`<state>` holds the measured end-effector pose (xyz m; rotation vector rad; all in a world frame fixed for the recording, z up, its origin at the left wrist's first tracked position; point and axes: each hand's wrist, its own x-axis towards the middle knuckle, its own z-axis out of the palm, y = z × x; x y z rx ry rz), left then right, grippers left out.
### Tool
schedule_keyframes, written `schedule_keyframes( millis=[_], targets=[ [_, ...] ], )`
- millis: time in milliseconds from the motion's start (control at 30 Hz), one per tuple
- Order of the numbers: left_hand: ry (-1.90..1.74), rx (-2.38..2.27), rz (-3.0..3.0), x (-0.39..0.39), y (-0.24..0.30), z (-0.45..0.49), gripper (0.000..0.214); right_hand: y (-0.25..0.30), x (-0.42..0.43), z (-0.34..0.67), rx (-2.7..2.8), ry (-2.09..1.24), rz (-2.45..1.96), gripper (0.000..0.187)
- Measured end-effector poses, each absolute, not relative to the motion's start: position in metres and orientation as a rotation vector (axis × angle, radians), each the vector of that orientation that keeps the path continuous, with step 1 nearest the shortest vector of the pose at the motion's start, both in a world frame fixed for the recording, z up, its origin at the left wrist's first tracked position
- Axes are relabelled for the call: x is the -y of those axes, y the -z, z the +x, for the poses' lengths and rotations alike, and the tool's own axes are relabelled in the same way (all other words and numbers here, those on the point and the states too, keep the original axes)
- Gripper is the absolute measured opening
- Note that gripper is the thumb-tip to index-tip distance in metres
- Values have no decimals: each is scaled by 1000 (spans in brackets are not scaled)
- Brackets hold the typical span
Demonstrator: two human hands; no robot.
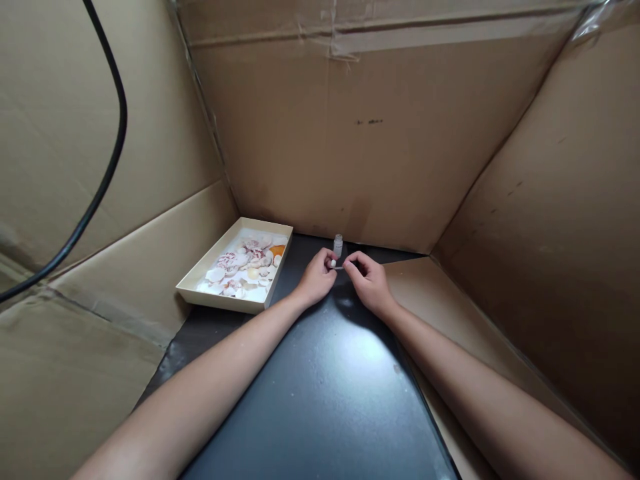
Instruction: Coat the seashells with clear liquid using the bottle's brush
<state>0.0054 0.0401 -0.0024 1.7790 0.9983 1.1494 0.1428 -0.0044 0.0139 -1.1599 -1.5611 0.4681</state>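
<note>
My left hand [316, 277] is closed in a pinch on a small white shell [332, 264] just above the black surface [320, 387]. My right hand [369, 280] faces it, fingers pinched on a thin stick-like thing [341, 268] whose tip meets the shell. A small clear bottle [339, 245] stands upright right behind the two hands, close to the back cardboard wall. The two hands almost touch each other at the fingertips.
A cream tray [207, 291] with several white, pink-striped and orange shells sits to the left of the hands. Cardboard walls [350, 147] close in the back and both sides. A black cable [107, 167] hangs across the upper left.
</note>
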Motion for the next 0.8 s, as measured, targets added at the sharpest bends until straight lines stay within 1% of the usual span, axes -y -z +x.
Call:
schedule_keyframes(
  millis=[167, 367, 533, 700, 800],
  targets=[
    [-1139, -1003, 1784, -40, 2, 6, 26, -15, 5, 142, 1453, -382, -1243, 20],
    [-1144, -992, 1793, -39, 1, 6, 25, -16, 8, 141, 1565, -417, -1181, 22],
    [-1141, -1006, 1808, -39, 2, 6, 26, -15, 6, 141, 1493, -417, -1225, 22],
    [-1149, -993, 1792, -38, 1, 6, 27, -15, 5, 142, 1449, -345, -1309, 22],
    [-1143, -995, 1780, -38, 1, 6, 27, -15, 6, 142, 1449, -372, -1261, 23]
  ],
)
